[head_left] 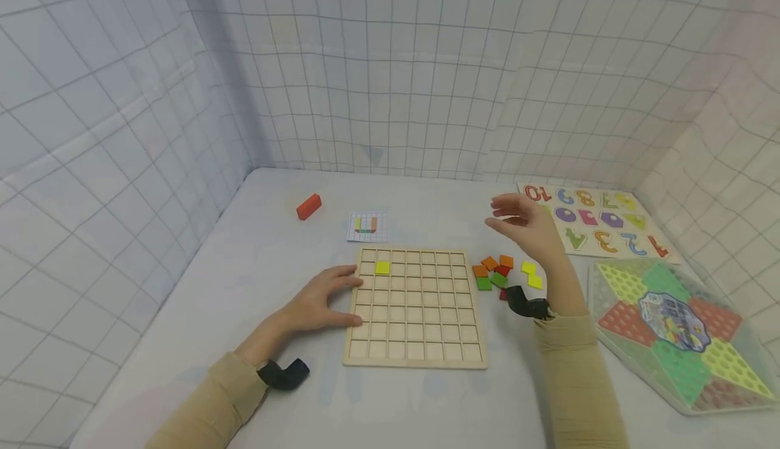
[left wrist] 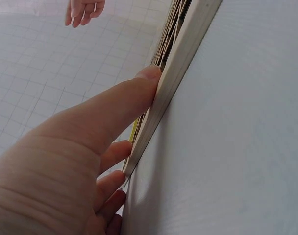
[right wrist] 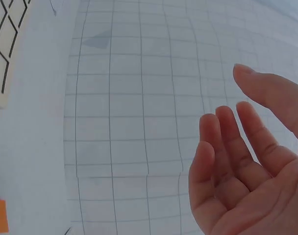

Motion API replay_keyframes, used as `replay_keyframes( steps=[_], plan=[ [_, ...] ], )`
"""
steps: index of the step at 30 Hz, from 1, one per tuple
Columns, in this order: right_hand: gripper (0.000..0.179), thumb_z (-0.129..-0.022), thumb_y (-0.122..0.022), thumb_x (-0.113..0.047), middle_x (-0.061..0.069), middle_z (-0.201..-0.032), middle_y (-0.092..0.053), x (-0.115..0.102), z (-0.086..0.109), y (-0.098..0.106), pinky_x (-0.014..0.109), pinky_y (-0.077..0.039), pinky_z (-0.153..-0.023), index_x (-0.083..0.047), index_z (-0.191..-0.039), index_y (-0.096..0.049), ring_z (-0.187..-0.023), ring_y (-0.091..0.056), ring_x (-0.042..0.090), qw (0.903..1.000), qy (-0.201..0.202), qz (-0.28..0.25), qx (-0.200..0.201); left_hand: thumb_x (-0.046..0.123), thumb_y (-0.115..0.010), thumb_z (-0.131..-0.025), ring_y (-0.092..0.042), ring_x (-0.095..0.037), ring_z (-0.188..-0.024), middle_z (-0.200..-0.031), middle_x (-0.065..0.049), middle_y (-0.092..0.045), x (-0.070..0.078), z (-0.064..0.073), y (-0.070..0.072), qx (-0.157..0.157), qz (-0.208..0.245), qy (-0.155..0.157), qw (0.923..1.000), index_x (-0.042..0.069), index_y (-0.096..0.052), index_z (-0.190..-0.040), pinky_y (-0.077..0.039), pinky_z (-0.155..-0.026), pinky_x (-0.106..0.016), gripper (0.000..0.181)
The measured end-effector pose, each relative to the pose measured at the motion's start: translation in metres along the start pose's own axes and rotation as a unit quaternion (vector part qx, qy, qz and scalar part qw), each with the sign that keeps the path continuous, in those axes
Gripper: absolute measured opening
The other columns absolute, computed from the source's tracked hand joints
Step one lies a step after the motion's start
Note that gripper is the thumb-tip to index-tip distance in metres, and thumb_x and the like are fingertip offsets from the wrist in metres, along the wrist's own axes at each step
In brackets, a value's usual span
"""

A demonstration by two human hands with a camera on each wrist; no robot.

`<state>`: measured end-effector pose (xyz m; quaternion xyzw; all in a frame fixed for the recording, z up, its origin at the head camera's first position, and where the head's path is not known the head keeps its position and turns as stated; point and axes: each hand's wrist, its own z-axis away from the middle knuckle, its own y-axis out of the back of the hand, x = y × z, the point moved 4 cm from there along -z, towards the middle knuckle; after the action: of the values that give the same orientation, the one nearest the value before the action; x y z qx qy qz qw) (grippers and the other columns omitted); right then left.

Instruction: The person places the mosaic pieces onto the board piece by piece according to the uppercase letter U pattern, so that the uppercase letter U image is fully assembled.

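A wooden grid board (head_left: 414,313) lies on the table, with one yellow square tile (head_left: 382,268) in a cell of its top row. My left hand (head_left: 319,300) rests at the board's left edge; in the left wrist view its thumb (left wrist: 139,88) touches the wooden rim. Raised over the table to the right of the board is my right hand (head_left: 521,222), fingers loosely bent and nothing between them. Below it lie loose orange, red and green tiles (head_left: 498,280), with yellow tiles (head_left: 532,275) beside them. Behind the board sits a small pattern card (head_left: 367,227).
At the back left lies a red block (head_left: 309,206). A number puzzle board (head_left: 594,222) occupies the back right, and a Chinese checkers box (head_left: 682,334) sits in front of it. Grid-patterned cloth walls (head_left: 451,70) enclose the table.
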<state>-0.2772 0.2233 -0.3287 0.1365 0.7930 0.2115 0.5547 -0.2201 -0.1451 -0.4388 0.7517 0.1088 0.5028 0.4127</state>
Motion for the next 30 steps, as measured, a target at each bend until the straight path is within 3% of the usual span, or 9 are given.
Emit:
replay_keyframes(
  steps=[5,10,17,21,24,28,30],
  plan=[
    [0.039,-0.085,-0.071,-0.019,0.003,-0.108,-0.061,0.011,0.009,0.017,0.016,-0.044,-0.083,-0.002,-0.119,-0.058,-0.097,-0.056,0.008,0.996,0.005,-0.003,0.089,0.048,-0.077,-0.071,-0.028,-0.032,-0.135,-0.147,-0.009,-0.036,-0.001,0.0,0.0,0.0,-0.001,0.002,1.0,0.015,-0.059,-0.125,-0.024,-0.106,-0.054,0.066],
    [0.038,-0.085,-0.071,-0.017,0.012,-0.11,-0.06,0.023,0.012,0.027,0.015,-0.044,-0.082,0.001,-0.116,-0.058,-0.094,-0.056,0.004,0.9902,0.009,-0.011,0.139,0.048,-0.077,-0.072,-0.028,-0.033,-0.135,-0.147,-0.008,-0.035,-0.002,-0.001,-0.001,-0.002,-0.001,0.003,1.0,0.016,-0.059,-0.126,-0.024,-0.106,-0.054,0.065],
    [0.043,-0.086,-0.07,-0.023,0.015,-0.111,-0.06,0.044,0.019,0.032,0.013,-0.044,-0.082,0.003,-0.118,-0.057,-0.092,-0.055,0.001,0.9863,-0.031,0.015,0.161,0.05,-0.077,-0.071,-0.028,-0.032,-0.135,-0.147,-0.008,-0.036,-0.001,0.0,-0.001,-0.003,0.002,0.006,1.0,0.016,-0.059,-0.125,-0.024,-0.106,-0.054,0.065],
    [0.046,-0.085,-0.07,-0.027,0.014,-0.112,-0.059,0.053,0.02,0.033,0.02,-0.046,-0.087,0.001,-0.119,-0.056,-0.095,-0.055,0.006,0.9842,-0.052,0.012,0.169,0.05,-0.077,-0.071,-0.028,-0.032,-0.135,-0.147,-0.008,-0.036,-0.001,0.0,0.0,-0.001,0.0,0.003,1.0,0.016,-0.059,-0.125,-0.024,-0.106,-0.054,0.066],
    [0.045,-0.084,-0.071,-0.03,0.011,-0.113,-0.06,0.068,0.019,0.034,0.025,-0.046,-0.089,-0.003,-0.119,-0.059,-0.098,-0.057,0.013,0.9824,-0.058,0.005,0.178,0.049,-0.077,-0.072,-0.029,-0.033,-0.135,-0.146,-0.009,-0.036,-0.002,-0.001,0.0,0.001,-0.005,-0.002,1.0,0.015,-0.059,-0.125,-0.024,-0.106,-0.054,0.066],
    [0.044,-0.082,-0.073,-0.035,0.002,-0.111,-0.062,0.107,0.016,0.038,0.017,-0.046,-0.083,-0.013,-0.118,-0.062,-0.098,-0.057,0.01,0.9822,-0.061,-0.015,0.177,0.048,-0.078,-0.071,-0.029,-0.033,-0.135,-0.146,-0.01,-0.036,-0.001,-0.001,0.001,0.002,-0.002,-0.003,1.0,0.014,-0.059,-0.125,-0.024,-0.106,-0.054,0.066],
    [0.047,-0.082,-0.072,-0.037,0.004,-0.113,-0.062,0.108,0.017,0.038,0.02,-0.047,-0.083,-0.011,-0.121,-0.06,-0.101,-0.056,0.013,0.9826,-0.082,-0.009,0.166,0.047,-0.078,-0.071,-0.029,-0.033,-0.135,-0.146,-0.01,-0.036,0.0,-0.001,0.002,0.0,0.002,-0.002,1.0,0.014,-0.059,-0.125,-0.024,-0.106,-0.054,0.066]
  ],
)
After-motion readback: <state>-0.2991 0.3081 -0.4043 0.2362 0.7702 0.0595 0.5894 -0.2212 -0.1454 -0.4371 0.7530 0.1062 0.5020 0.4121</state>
